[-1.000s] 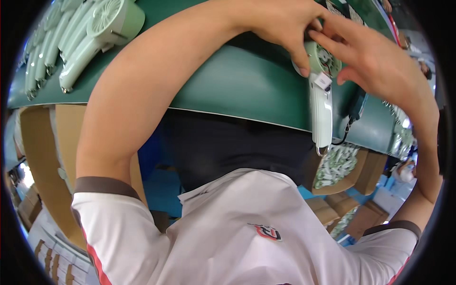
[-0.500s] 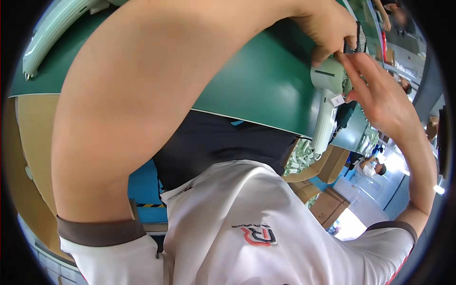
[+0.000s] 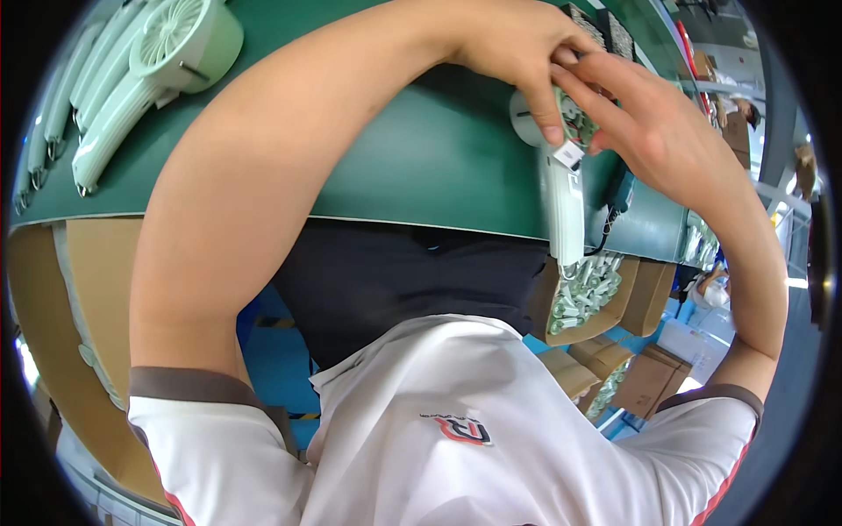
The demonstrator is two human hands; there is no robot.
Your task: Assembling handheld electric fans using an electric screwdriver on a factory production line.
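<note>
Both hands, left hand (image 3: 517,44) and right hand (image 3: 653,123), together pinch one pale-green handheld fan (image 3: 563,188); its small white label (image 3: 568,155) seems half-stuck.

My left hand (image 3: 517,53) is covering the upper part of the pale green handheld fan (image 3: 561,188) that I am holding, so its head is showing only in slivers between my fingers. My right hand (image 3: 653,131) is hiding the far side of that head. My left forearm is masking a wide strip of the green table (image 3: 438,167). The row of finished fans (image 3: 96,114) is running out under the dark rim at upper left. The parts in the cardboard box (image 3: 583,294) are appearing too small to identify, and the table edge is cutting off the box.
</note>
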